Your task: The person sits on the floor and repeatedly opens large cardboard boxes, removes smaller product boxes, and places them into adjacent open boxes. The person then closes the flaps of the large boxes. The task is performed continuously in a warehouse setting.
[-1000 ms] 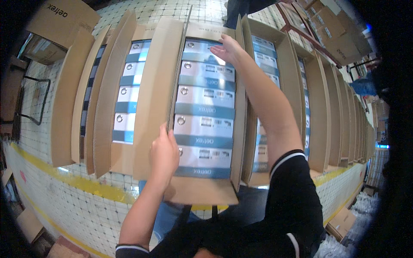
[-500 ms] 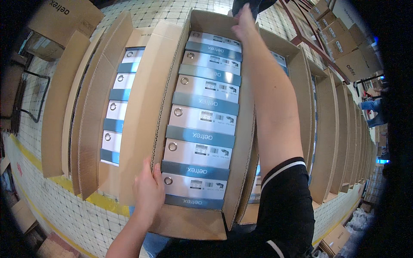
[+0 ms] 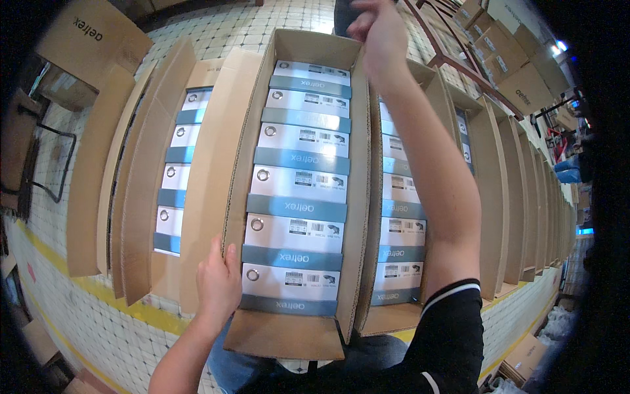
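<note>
A long open cardboard carton (image 3: 359, 197) lies before me, its flaps raised. Inside it runs a single row of several white shoeboxes (image 3: 292, 233) with blue-grey lids, labels facing up. My left hand (image 3: 218, 282) pinches the carton's left side near its close end, thumb inside the edge and fingers outside. Past the carton's far right corner, my right hand (image 3: 382, 36) is stretched out with fingers apart, slightly blurred, and nothing shows in it. The close end flap (image 3: 285, 333) folds down toward my legs.
To the left stands another open carton of shoeboxes (image 3: 174, 176). Right of mine, a similar carton (image 3: 392, 315) begins a long line of open cartons. A dark red metal frame (image 3: 426, 39) stands at the far right. Stacked brown cartons (image 3: 95, 33) are at the far left.
My right hand has come off the carton's far right corner and its fingers have spread. The view has shifted, showing more of the right-hand carton. My left hand stays on the edge.
</note>
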Demonstrator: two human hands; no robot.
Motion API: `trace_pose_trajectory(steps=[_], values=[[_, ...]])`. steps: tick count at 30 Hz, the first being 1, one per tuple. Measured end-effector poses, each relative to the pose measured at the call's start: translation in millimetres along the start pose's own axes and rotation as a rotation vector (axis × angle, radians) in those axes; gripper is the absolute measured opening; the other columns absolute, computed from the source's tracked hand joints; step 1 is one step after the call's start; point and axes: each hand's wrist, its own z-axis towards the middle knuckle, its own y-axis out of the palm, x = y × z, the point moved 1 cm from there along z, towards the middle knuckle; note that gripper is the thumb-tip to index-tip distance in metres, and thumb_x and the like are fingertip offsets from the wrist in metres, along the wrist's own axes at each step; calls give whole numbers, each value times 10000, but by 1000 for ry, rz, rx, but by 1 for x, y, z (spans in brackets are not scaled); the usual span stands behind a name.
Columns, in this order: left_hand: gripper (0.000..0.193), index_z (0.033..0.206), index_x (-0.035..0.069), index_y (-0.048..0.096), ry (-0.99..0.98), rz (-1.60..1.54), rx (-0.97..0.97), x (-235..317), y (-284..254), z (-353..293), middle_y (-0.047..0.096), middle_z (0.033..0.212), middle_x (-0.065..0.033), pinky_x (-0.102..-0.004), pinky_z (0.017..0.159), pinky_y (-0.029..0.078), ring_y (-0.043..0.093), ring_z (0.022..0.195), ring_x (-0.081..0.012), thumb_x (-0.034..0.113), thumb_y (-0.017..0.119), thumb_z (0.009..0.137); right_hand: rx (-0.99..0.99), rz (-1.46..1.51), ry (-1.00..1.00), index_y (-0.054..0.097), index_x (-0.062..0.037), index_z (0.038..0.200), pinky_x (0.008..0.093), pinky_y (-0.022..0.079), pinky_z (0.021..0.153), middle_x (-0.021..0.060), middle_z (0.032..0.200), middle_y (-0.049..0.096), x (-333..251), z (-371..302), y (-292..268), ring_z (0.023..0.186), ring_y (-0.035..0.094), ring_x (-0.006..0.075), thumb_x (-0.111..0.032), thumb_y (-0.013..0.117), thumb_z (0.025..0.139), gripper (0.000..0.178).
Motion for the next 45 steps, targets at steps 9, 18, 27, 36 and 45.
trace_pose_trajectory(steps=[9, 18, 27, 36, 45], values=[[270, 1132, -36, 541, 121, -63, 86, -1, 2, 0, 612, 806, -298, -527, 654, 450, 607, 779, -489, 179, 529, 970, -1737, -1029, -162, 639, -14, 913, 456, 552, 705, 173, 796, 662, 15, -271, -21, 812, 689, 322, -282, 636, 869, 272], [296, 1142, -37, 549, -25, 52, 18, 11, 1, -3, 646, 797, -286, -511, 645, 474, 640, 763, -476, 197, 548, 961, -1237, -733, -109, 631, -31, 945, 444, 542, 717, 146, 803, 645, 14, -265, -18, 777, 661, 342, -268, 666, 871, 251], [385, 1260, -35, 513, 75, -266, -157, -28, 6, 4, 662, 1011, -284, -430, 816, 507, 663, 944, -397, 219, 553, 973, -707, -748, -18, 673, -62, 1038, 422, 518, 719, 138, 847, 652, -29, -297, 24, 821, 651, 330, -226, 628, 919, 207], [457, 1291, 32, 569, 607, -113, -35, -125, -100, -23, 569, 1287, -249, -444, 1031, 418, 551, 1175, -384, 273, 647, 911, -650, -884, 89, 662, -46, 1081, 413, 511, 741, 133, 875, 638, -117, -492, 154, 822, 632, 335, -200, 657, 903, 235], [419, 1260, 69, 593, 616, 313, 169, -202, -172, 14, 627, 1218, -171, -475, 1129, 294, 580, 1152, -319, 160, 623, 853, -907, -1354, -251, 616, -81, 1218, 517, 331, 1095, 200, 1417, 448, 2, -486, 258, 1368, 366, 375, -340, 707, 822, 482]])
